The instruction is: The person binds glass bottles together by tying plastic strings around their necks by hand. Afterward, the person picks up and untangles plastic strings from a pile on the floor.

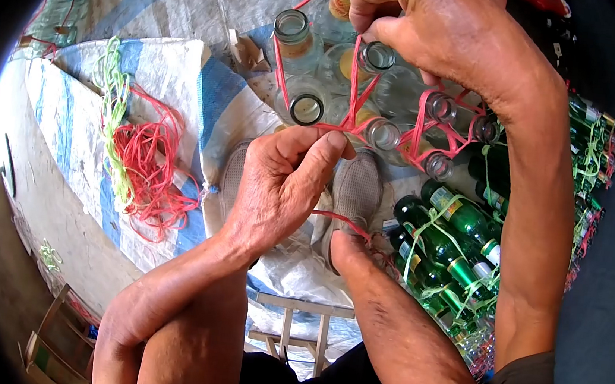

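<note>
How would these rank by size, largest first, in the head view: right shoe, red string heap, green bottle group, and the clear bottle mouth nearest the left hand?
1. Green bottle group
2. Red string heap
3. Right shoe
4. Clear bottle mouth

Grn glass btls [462, 216] at R, bound w/ pale-grn twine [435, 214]. Blue/wht striped sheet [221, 100] underfoot (bit rumpled). Wooden chair [53, 309] btm L; wooden frame [307, 306] btm ctr.
</note>
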### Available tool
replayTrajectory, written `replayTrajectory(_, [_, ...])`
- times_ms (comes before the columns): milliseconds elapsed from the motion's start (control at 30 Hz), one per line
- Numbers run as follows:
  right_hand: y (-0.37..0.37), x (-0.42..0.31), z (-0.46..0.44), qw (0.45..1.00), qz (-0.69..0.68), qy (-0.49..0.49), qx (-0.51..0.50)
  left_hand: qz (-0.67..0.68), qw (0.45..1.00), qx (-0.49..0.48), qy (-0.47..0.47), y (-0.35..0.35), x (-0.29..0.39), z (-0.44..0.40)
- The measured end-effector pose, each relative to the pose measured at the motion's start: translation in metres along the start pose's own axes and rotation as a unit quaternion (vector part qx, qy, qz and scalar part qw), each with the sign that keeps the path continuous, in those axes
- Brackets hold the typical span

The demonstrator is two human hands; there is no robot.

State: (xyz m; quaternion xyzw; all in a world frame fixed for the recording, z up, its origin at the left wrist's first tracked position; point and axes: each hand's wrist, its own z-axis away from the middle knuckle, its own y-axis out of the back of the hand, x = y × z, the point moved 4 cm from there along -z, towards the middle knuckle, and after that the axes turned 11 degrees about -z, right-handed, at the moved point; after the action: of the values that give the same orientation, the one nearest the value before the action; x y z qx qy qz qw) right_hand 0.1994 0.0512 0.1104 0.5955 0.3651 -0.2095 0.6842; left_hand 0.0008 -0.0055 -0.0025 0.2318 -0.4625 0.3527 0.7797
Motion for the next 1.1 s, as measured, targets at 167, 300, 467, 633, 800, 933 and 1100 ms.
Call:
replayTrajectory(167, [-0.003, 0.011, -0.001, 0.994, 0.047, -0.096, 0.001, -0.054, 0.998, 0.007, -0.032, 0.009, 0.001, 0.01])
replayTrajectory(300, [-0.014, 0.031, 0.014, 0.997, 0.07, -0.012, 0.041, -0.065, 0.997, 0.017, -0.034, 0.018, 0.012, 0.012])
replayTrajectory(467, [-0.037, 0.005, 0.06, 0.993, 0.01, -0.047, 0.108, -0.08, 0.995, 0.038, -0.041, 0.019, 0.016, 0.013])
replayTrajectory(633, [-0.062, -0.01, 0.071, 0.976, 0.126, -0.07, 0.161, -0.169, 0.978, 0.055, -0.112, 0.021, 0.023, 0.012])
replayTrajectory(800, [-0.07, -0.009, 0.071, 0.967, 0.133, -0.074, 0.206, -0.206, 0.971, 0.046, -0.111, 0.027, 0.024, 0.012])
replayTrajectory(933, [-0.072, -0.009, 0.073, 0.964, 0.12, -0.079, 0.223, -0.243, 0.964, 0.032, -0.105, 0.031, 0.029, 0.014])
replayTrajectory(1100, [-0.073, -0.009, 0.073, 0.965, 0.114, -0.084, 0.223, -0.28, 0.952, 0.026, -0.119, 0.035, 0.037, 0.016])
